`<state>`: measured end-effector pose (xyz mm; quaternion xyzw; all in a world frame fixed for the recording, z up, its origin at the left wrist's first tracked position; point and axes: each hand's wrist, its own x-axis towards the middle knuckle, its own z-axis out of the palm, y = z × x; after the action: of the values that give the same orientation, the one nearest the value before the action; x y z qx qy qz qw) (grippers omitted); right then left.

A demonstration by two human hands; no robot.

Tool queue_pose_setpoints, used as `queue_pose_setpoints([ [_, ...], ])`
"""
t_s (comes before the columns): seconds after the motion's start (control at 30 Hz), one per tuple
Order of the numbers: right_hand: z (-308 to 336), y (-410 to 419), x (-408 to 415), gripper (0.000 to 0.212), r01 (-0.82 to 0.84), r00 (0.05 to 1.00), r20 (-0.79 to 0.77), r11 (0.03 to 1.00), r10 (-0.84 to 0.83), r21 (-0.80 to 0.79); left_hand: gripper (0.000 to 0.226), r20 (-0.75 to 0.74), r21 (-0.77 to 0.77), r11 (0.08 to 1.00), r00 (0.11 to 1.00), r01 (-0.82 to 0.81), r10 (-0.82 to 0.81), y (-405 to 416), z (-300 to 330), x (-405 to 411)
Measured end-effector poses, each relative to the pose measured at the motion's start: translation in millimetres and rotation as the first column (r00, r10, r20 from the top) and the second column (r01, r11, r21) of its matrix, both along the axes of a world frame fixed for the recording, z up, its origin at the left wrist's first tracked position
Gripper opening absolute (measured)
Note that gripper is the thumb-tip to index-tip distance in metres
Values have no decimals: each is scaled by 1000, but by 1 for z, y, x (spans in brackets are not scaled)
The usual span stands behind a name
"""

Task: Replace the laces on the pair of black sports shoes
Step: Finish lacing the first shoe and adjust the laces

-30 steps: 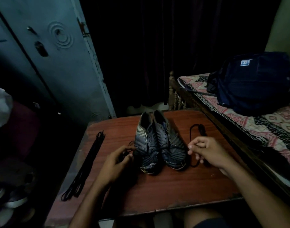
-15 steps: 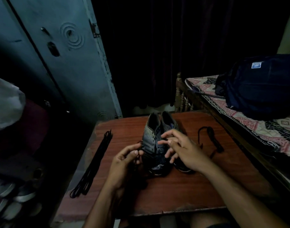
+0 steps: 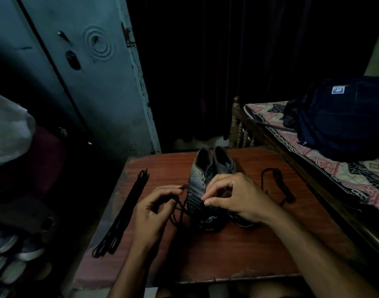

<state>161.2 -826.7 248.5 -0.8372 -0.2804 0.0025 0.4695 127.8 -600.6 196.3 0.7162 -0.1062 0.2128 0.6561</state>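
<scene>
Two black sports shoes stand side by side on the reddish wooden table (image 3: 238,254), toes toward me: the left shoe (image 3: 198,179) with white stripes and the right shoe (image 3: 224,162), partly hidden by my right hand. My left hand (image 3: 156,208) pinches the tip of a black lace (image 3: 180,209) that loops down beside the left shoe. My right hand (image 3: 233,197) lies over the shoes' laced area, thumb and fingers pinching at the left shoe's eyelets. A bundle of long black laces (image 3: 124,211) lies at the table's left edge. A loose black lace (image 3: 278,186) lies to the right.
A grey metal cupboard (image 3: 94,82) stands at the back left. A bed with a patterned sheet (image 3: 343,168) and a dark blue bag (image 3: 343,117) borders the table's right side. Shoes on the floor (image 3: 16,254) lie at the lower left.
My right hand moved from the loose lace on the right over onto the shoes. My left hand now holds a lace tip raised beside the left shoe.
</scene>
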Motion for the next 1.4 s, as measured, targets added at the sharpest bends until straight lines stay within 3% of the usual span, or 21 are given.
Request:
queue_pose_setpoints([
  [0.2, 11, 6, 2, 7, -31, 999, 42, 991, 26, 131, 19, 113, 150, 986, 990, 70, -87, 9, 25, -4],
  [0.33, 21, 12, 4, 7, -37, 999, 33, 975, 30, 219, 17, 95, 114, 993, 995, -5, -6, 10, 33, 3],
  [0.53, 34, 18, 3, 11, -49, 998, 35, 968, 42, 248, 16, 154, 223, 975, 988, -6, -29, 1, 43, 6],
  [0.7, 33, 21, 7, 13, -2, 997, 74, 966, -18, 260, 20, 77, 215, 977, 997, 2, -19, -3, 43, 2],
  [0.8, 30, 27, 6, 15, -3, 998, 58, 961, -14, 278, 42, -97, 79, 968, 969, 237, -229, -4, 47, -3],
  [0.87, 29, 28, 5, 16, 6, 999, 45, 957, -20, 289, 39, -162, 178, 923, 935, 342, -315, -6, 48, -3],
  [0.93, 29, 24, 6, 19, 31, 998, 40, 952, -46, 304, 23, -234, 336, 860, 919, 384, -318, -2, 46, 5],
  [1.03, 30, 10, 8, 24, 70, 996, 26, 910, -88, 409, 13, -281, 556, 776, 946, 298, -162, 21, 40, 36],
  [1.13, 23, -6, 7, 18, 114, 993, -41, 858, -108, 501, 31, -191, 690, 722, 976, 61, 100, 51, 44, 72],
  [1.27, -19, -21, -5, 18, 161, 975, -205, 919, -90, 360, 10, -52, 651, 745, 972, -141, 229, 70, 85, 107],
  [1.4, -52, -17, -15, 19, 90, 945, -325, 978, -24, 190, 19, 20, 638, 749, 976, -179, 217, 57, 123, 130],
])
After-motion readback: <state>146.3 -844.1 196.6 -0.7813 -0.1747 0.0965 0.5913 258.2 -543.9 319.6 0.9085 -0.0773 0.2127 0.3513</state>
